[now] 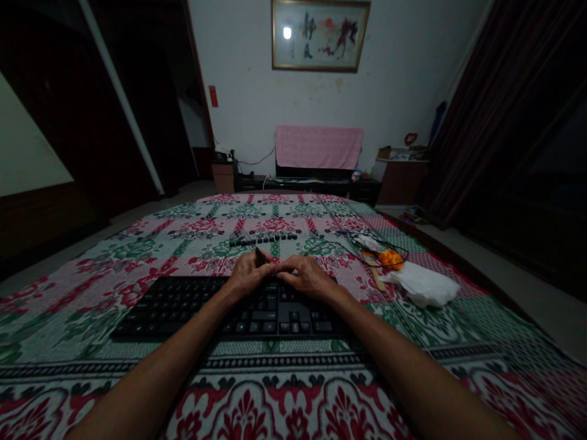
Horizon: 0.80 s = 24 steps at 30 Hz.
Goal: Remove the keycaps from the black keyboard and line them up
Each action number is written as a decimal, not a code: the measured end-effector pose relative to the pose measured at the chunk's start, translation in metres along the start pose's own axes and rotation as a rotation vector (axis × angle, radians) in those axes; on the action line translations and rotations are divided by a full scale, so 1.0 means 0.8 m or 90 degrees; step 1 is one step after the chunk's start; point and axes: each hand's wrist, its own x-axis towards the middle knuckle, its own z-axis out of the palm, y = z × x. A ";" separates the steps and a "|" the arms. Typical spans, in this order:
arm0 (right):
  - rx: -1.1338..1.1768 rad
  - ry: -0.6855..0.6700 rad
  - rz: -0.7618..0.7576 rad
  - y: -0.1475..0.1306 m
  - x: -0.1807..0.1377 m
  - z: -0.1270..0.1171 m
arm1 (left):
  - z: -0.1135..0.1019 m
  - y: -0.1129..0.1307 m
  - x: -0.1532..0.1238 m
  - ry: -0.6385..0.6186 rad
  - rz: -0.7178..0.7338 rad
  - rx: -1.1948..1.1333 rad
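Note:
A black keyboard [178, 305] lies flat on the patterned cloth in front of me. Over its upper edge, right of the middle, my two hands meet at the fingertips. My left hand [247, 274] is closed round a thin dark stick-like piece [260, 255], whose end pokes up past the fingers; its kind is unclear. My right hand [306, 276] is pinched beside it, and whatever sits between its fingertips is too small to name. Beyond the keyboard, several small black keycaps [263, 240] stand in a row. The hands cover part of the keys.
Right of the keyboard are crumpled white tissue [424, 284], an orange bundle [391, 260], a flat wooden stick [375, 272] and a looping black cable [328, 242]. A red, green and white cloth [114, 360] covers the surface. A pink towel [320, 146] hangs by the far wall.

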 end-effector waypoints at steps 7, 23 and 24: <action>-0.035 -0.026 0.023 0.001 -0.001 -0.007 | -0.001 -0.007 0.003 -0.020 -0.025 -0.024; -0.319 0.039 0.326 0.124 0.100 -0.025 | 0.002 -0.015 0.005 0.022 -0.035 -0.021; -0.324 0.035 0.334 0.129 0.102 -0.025 | 0.002 -0.015 0.005 0.022 -0.033 -0.017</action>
